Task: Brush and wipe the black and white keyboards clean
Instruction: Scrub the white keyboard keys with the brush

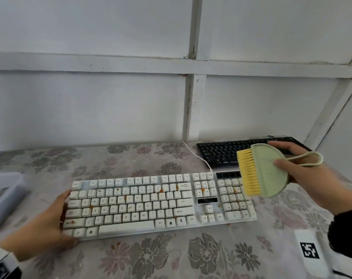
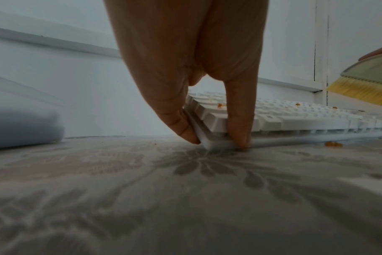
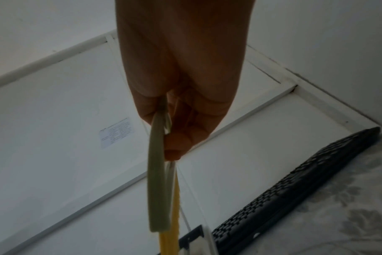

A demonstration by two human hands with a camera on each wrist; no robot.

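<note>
A white keyboard with orange stains and crumbs lies on the floral tablecloth. My left hand grips its left end. In the left wrist view, a finger and the thumb pinch the near corner of the white keyboard. My right hand holds a green brush with yellow bristles in the air over the number pad, bristles pointing left. The brush shows edge-on in the right wrist view. A black keyboard lies behind, at the back right.
A translucent plastic box sits at the table's left edge. A white device with a black-and-white marker lies at the front right. The white cable runs toward the wall, which stands close behind. Orange crumbs lie on the cloth.
</note>
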